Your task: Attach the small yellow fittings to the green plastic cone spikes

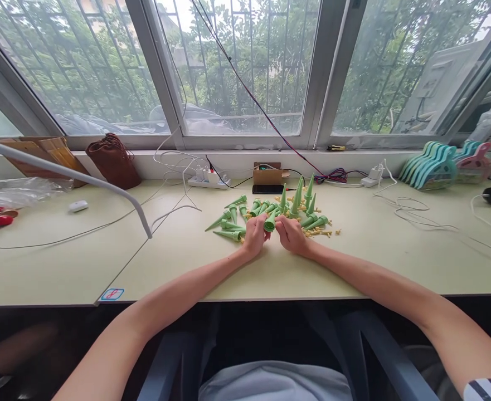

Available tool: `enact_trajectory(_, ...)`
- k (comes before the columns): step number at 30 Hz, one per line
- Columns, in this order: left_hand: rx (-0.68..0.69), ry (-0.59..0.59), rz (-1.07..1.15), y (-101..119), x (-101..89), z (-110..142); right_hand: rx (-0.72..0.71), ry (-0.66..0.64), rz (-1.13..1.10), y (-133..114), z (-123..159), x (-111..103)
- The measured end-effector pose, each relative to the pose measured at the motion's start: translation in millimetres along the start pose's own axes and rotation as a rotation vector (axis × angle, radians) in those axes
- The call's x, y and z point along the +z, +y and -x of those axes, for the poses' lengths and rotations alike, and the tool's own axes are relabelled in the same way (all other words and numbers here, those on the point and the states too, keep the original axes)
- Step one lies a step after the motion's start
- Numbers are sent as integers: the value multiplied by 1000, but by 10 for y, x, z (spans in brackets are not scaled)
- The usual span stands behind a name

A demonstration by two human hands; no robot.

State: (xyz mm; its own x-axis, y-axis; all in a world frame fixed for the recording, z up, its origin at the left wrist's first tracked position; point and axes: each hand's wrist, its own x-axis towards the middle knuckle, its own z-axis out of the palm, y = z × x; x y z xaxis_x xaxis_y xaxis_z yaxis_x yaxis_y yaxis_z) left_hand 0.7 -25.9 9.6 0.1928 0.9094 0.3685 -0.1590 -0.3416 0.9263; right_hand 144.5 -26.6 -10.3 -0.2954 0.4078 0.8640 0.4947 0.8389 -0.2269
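My left hand (pixel 254 236) is closed around a green plastic watering spike (pixel 270 224), whose round open end faces me. Close against its right side is my right hand (pixel 292 234), fingers pinched at the spike's edge; what lies between them is too small to make out. More green spikes lie to the left of my hands, such as one loose spike (pixel 227 235). Several stand upright behind my right hand, among them a tall spike (pixel 309 189). Small yellow plastic pieces (pixel 324 233) are scattered among them on the pale table (pixel 212 273).
A small cardboard box (pixel 267 175) and a dark phone (pixel 267 189) sit behind the pile. A power strip (pixel 209 179) with white cables stands at the wall. At left are a grey bent tube (pixel 103 186) and a brown pouch (pixel 112 161); teal clips (pixel 431 166) stand at right.
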Motion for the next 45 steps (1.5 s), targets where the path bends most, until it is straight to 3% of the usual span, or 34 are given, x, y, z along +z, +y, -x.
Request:
enact_trajectory(7,-16,-50,-32,-4,-43,-4,81,-10,-35,-18,-17,-43)
enact_trajectory(15,-86,-183,-29,30,-84,32,135,-38,-99,-10,-16,-108)
enact_trajectory(21,-91,-201,-70,-18,-116,21,180,-62,-103,17,-4,-94)
enact_trajectory(33,66,-210,-241,-2,-137,20,275,-180,-88,57,-35,-146)
enact_trajectory(41,102,-199,-252,89,-115,49,309,-170,-85,83,-31,-129)
enact_trajectory(45,219,-161,-355,35,-116,31,334,-156,-62,102,-30,-121)
